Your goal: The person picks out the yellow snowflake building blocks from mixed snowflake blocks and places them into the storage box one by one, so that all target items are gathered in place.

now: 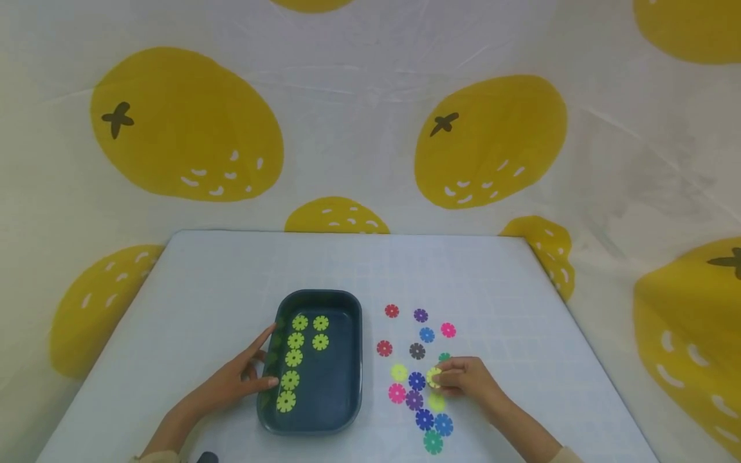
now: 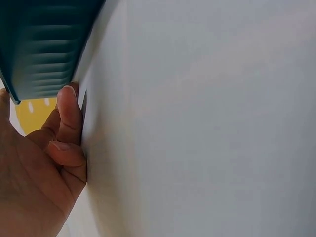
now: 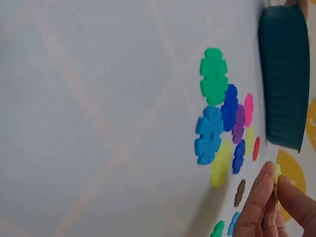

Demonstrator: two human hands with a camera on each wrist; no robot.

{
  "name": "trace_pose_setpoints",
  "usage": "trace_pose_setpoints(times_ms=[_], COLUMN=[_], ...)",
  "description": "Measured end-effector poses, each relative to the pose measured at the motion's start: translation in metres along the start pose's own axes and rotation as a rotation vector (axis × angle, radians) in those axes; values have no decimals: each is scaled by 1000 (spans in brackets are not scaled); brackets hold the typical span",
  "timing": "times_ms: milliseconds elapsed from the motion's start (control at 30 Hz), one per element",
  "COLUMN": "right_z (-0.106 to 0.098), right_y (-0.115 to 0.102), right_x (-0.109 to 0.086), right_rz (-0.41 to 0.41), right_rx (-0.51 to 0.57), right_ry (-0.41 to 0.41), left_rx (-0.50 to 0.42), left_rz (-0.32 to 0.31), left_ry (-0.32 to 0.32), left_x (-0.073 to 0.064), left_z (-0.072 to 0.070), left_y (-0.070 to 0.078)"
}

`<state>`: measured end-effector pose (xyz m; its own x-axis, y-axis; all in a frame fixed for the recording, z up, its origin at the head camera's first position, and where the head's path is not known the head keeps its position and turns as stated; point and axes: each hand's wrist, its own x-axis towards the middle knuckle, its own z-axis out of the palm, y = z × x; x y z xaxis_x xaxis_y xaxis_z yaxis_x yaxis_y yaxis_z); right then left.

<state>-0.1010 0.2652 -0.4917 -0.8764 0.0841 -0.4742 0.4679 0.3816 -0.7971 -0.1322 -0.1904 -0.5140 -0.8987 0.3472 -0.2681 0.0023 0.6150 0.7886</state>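
Note:
My left hand (image 1: 234,381) holds the left side of a dark teal tray (image 1: 357,360), its thumb over the rim and other fingers against the outer wall. Several yellow-green notched flower discs (image 1: 294,358) lie inside the tray, mostly in a column along its left side. Between thumb and fingertips, my right hand (image 1: 467,378) pinches a yellow flower disc (image 1: 433,377) above the loose discs to the tray's right. In the right wrist view, that pinched disc (image 3: 277,180) appears edge-on. Part of the green disc (image 1: 444,357) is hidden behind the right hand.
Loose flower discs lie scattered on the white-covered table (image 1: 231,283): red (image 1: 392,311), pink (image 1: 448,330), black (image 1: 417,351), blue (image 1: 443,424), purple (image 1: 414,400), green (image 1: 433,442) and yellow (image 1: 399,372). A small dark object (image 1: 207,457) shows at the front edge. Fruit-printed cloth hangs behind.

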Motion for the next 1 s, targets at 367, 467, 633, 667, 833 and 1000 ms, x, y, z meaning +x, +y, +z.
trace_pose_setpoints(times_ms=[367,467,633,667,833,1000], right_z=[11,14,19,20,24,26], right_y=[-9,-9,-11,-11,-12,-10], right_x=[-11,-12,-13,-13,-13,-15], right_rz=[67,58,69,78,115,136], right_rx=[86,107,110,105,104,100], right_ry=[-73,-111,-132,-131,-121,-114], left_rx=[1,-2,2,-1,-4,-4], left_rz=[3,-2,14,18,25,21], left_ry=[7,8,7,8,6,8], left_x=[0,-1,-1,-1,0,0], left_z=[2,1,-1,-1,0,0], left_y=[-2,-1,0,0,-1,-1])
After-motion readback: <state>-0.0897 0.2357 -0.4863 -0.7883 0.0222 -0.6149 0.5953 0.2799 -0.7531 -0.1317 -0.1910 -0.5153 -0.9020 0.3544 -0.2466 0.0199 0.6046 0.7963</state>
